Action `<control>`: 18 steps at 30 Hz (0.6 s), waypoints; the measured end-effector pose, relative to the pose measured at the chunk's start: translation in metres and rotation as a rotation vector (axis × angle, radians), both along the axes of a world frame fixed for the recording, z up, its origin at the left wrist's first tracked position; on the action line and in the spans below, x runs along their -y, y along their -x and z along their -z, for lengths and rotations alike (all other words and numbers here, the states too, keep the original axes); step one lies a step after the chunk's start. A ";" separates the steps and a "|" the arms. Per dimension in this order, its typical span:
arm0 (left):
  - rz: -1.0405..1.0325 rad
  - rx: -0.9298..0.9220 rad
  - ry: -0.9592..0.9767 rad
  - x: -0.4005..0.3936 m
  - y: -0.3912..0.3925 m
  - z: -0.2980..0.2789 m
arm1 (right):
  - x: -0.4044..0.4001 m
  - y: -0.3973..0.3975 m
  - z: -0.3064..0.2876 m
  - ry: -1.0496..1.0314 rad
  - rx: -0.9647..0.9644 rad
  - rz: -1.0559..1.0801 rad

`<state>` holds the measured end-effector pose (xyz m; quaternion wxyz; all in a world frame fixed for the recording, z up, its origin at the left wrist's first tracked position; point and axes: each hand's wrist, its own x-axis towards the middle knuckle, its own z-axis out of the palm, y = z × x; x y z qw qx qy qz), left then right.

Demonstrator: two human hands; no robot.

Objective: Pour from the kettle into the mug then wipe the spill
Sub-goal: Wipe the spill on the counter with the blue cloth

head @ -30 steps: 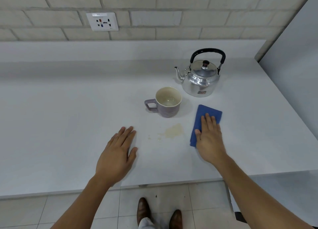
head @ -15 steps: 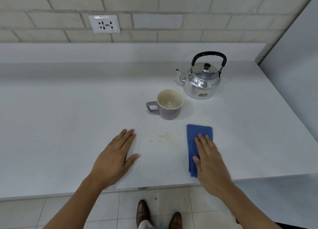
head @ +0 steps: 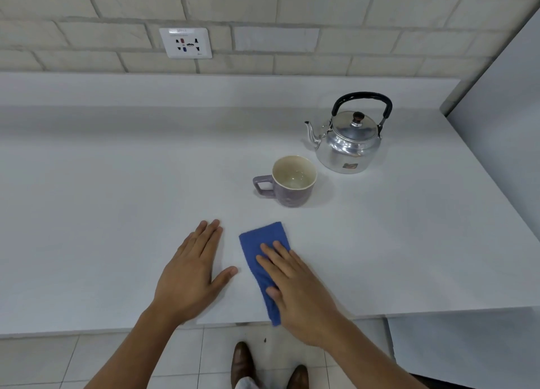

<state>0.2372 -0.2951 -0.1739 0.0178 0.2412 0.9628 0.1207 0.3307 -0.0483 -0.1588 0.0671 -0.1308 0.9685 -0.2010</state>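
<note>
A shiny metal kettle [head: 347, 146] with a black handle stands upright at the back right of the white counter [head: 117, 198]. In front of it to the left sits a purple mug [head: 289, 184] with a cream inside and a little liquid, handle pointing left. My right hand [head: 298, 286] lies flat on a folded blue cloth [head: 260, 242], pressing it onto the counter near the front edge. My left hand [head: 190, 274] rests flat and empty on the counter just left of the cloth. No spill shows on the surface around the cloth.
A brick wall with a white power socket [head: 185, 43] runs behind the counter. A grey panel [head: 502, 131] rises at the right end. Below the counter's front edge are floor tiles and my brown shoes [head: 242, 365].
My right hand has slid the blue cloth leftward and toward me, over the spot where the yellowish spill lay. The spill no longer shows. My left hand has stayed put.
</note>
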 end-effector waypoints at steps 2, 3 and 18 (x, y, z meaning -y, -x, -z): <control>-0.006 -0.003 -0.001 0.000 0.000 0.000 | -0.022 -0.012 0.000 0.067 0.027 0.013; -0.007 -0.001 -0.002 0.000 0.000 0.000 | -0.034 -0.016 0.001 0.076 0.025 0.041; -0.010 0.104 -0.155 -0.001 -0.004 -0.015 | 0.028 0.049 -0.001 -0.099 -0.053 -0.117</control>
